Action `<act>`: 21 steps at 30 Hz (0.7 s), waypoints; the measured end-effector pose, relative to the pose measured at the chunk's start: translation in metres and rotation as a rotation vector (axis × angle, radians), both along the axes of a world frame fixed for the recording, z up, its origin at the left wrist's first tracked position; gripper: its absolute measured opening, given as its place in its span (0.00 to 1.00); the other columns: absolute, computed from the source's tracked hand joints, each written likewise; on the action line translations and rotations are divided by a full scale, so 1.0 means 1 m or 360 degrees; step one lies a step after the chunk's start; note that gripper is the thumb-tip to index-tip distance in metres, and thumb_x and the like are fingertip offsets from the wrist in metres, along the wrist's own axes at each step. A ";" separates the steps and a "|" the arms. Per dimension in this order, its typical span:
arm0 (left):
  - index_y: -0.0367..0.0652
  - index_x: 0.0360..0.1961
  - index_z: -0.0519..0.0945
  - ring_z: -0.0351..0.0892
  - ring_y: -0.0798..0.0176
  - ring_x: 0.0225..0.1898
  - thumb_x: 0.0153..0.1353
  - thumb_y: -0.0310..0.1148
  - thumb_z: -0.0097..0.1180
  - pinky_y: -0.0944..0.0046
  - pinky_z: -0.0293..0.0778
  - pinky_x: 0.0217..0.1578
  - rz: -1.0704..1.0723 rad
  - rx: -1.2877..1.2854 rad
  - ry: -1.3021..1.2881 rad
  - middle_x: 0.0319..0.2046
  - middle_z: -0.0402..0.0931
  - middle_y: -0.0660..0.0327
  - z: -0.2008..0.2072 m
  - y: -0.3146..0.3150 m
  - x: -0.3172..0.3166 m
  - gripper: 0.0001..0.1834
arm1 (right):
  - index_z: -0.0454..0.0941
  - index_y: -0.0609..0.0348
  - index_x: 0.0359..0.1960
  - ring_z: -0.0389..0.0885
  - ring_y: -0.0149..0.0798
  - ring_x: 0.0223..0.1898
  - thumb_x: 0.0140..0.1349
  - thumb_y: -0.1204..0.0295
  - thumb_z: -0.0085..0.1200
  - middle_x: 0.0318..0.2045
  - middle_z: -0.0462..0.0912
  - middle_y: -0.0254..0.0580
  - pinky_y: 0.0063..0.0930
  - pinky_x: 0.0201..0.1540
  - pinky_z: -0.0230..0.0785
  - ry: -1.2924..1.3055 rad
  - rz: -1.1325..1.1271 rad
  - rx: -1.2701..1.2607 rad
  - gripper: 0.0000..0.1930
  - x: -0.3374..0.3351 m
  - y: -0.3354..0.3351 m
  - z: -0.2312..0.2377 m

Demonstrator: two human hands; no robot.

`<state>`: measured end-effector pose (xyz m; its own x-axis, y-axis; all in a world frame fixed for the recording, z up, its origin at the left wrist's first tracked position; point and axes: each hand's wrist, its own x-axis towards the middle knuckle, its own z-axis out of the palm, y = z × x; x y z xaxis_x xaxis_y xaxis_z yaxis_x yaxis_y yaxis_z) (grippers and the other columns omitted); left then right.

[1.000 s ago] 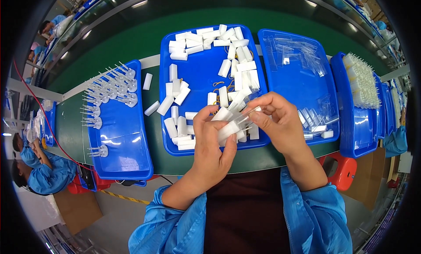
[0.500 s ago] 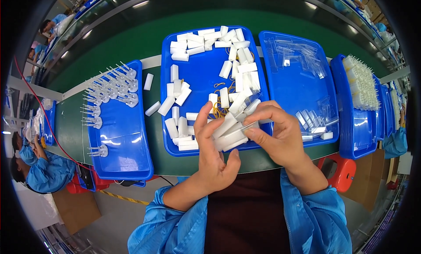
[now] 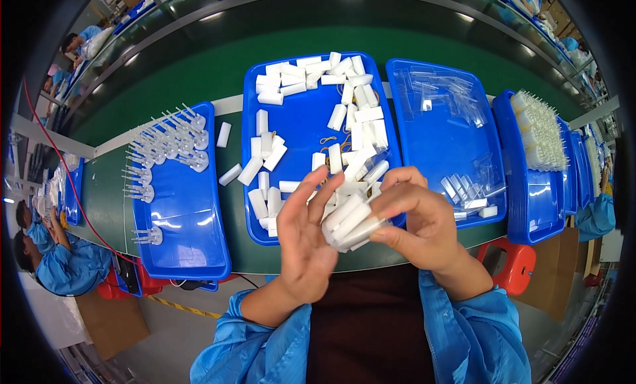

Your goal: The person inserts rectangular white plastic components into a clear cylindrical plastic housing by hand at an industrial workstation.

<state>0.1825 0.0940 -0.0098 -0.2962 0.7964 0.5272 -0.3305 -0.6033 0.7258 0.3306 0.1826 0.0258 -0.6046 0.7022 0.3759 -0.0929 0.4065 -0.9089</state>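
Note:
My right hand (image 3: 421, 225) pinches a round bundle of white foam-like blocks (image 3: 350, 219) between thumb and fingers, in front of the middle tray. What looks like clear plastic lies around the blocks, though blur hides its exact form. My left hand (image 3: 306, 235) is open beside the bundle, fingers stretched upward and palm turned towards it. Whether its thumb touches the bundle is hidden. Behind both hands stands a blue tray (image 3: 291, 129) of loose white blocks (image 3: 374, 132) and yellow rubber bands (image 3: 328, 140).
A right-hand blue tray (image 3: 430, 152) holds clear plastic strips (image 3: 447, 92). Farther right, stacked blue trays (image 3: 527, 215) carry dense white pin-like pieces (image 3: 540, 129). The left blue tray (image 3: 182, 241) holds clear-based parts with upright pins (image 3: 169, 139). A red stool (image 3: 513, 268) stands below the table.
The bundle has come nearer to me and turned, so its block ends face up. My left hand has opened away from it, while my right hand keeps its pinch.

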 end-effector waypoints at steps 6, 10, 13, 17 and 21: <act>0.38 0.49 0.60 0.62 0.61 0.54 0.59 0.24 0.47 0.62 0.59 0.54 -0.0352 -0.0515 0.0194 0.57 0.57 0.47 -0.002 -0.003 -0.002 0.17 | 0.78 0.49 0.30 0.72 0.35 0.46 0.44 0.69 0.67 0.32 0.82 0.27 0.31 0.46 0.53 -0.0331 0.0079 0.0527 0.12 0.007 -0.003 0.011; 0.40 0.47 0.62 0.62 0.61 0.54 0.57 0.22 0.49 0.63 0.60 0.53 -0.0294 -0.0538 0.0404 0.56 0.58 0.46 -0.005 -0.001 0.004 0.17 | 0.78 0.47 0.31 0.72 0.35 0.46 0.45 0.71 0.65 0.32 0.81 0.27 0.32 0.45 0.53 -0.0318 -0.0010 0.0407 0.10 0.016 -0.009 0.005; 0.40 0.46 0.63 0.64 0.60 0.51 0.55 0.22 0.51 0.63 0.62 0.50 -0.0190 -0.0460 0.0558 0.55 0.59 0.45 -0.011 0.002 0.007 0.17 | 0.79 0.48 0.31 0.72 0.36 0.45 0.46 0.72 0.64 0.32 0.81 0.28 0.30 0.44 0.54 -0.0257 -0.0080 0.0417 0.10 0.017 -0.015 -0.006; 0.40 0.45 0.64 0.68 0.60 0.48 0.55 0.22 0.51 0.63 0.65 0.48 -0.0161 -0.0439 0.0608 0.55 0.59 0.45 -0.007 0.005 0.008 0.16 | 0.79 0.50 0.32 0.73 0.37 0.44 0.46 0.72 0.64 0.32 0.81 0.29 0.30 0.45 0.56 -0.0235 -0.0121 0.0426 0.10 0.032 -0.012 0.004; 0.42 0.43 0.66 0.69 0.58 0.49 0.54 0.22 0.52 0.61 0.66 0.49 -0.0182 -0.0453 0.0455 0.55 0.60 0.46 -0.010 0.004 0.005 0.15 | 0.79 0.53 0.34 0.78 0.39 0.38 0.45 0.73 0.63 0.38 0.81 0.38 0.31 0.42 0.63 -0.0658 -0.0582 0.0824 0.11 0.079 0.014 0.014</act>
<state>0.1878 0.0982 -0.0197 -0.0710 0.9416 0.3293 -0.1447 -0.3364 0.9306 0.4093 0.1967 0.0397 -0.5305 0.6806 0.5054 0.4371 0.7304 -0.5248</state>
